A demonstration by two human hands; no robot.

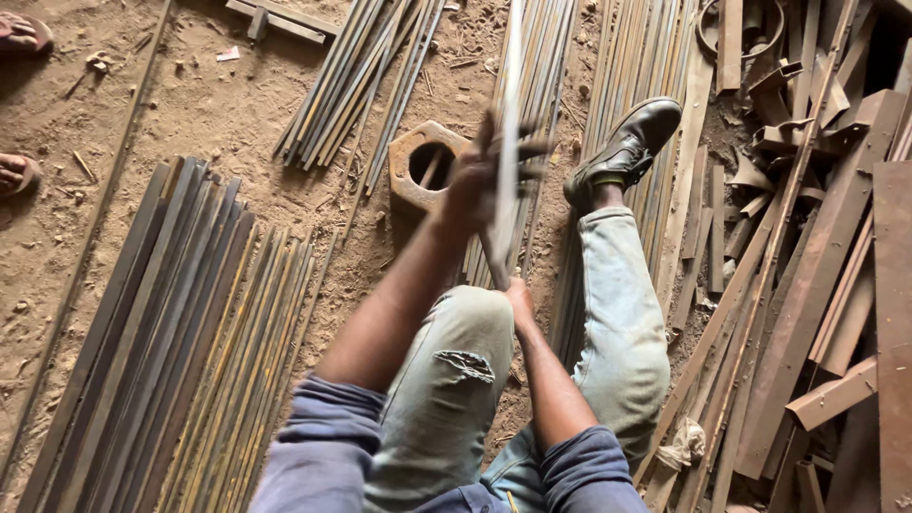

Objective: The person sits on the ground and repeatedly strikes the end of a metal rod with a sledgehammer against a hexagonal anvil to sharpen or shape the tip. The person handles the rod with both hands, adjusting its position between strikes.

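Note:
I hold a long thin metal strip that runs from my knees up to the top of the view. My left hand is blurred and wrapped around the strip at mid-length. My right hand grips the strip's near end, beside my left knee in torn pale jeans. My right leg stretches forward, its black shoe resting on a bundle of flat bars.
Bundles of long metal bars lie on the dirt floor at left and top centre. A rusty block with a round hole sits ahead. Scrap angle iron piles up at right. Another person's sandalled feet show at far left.

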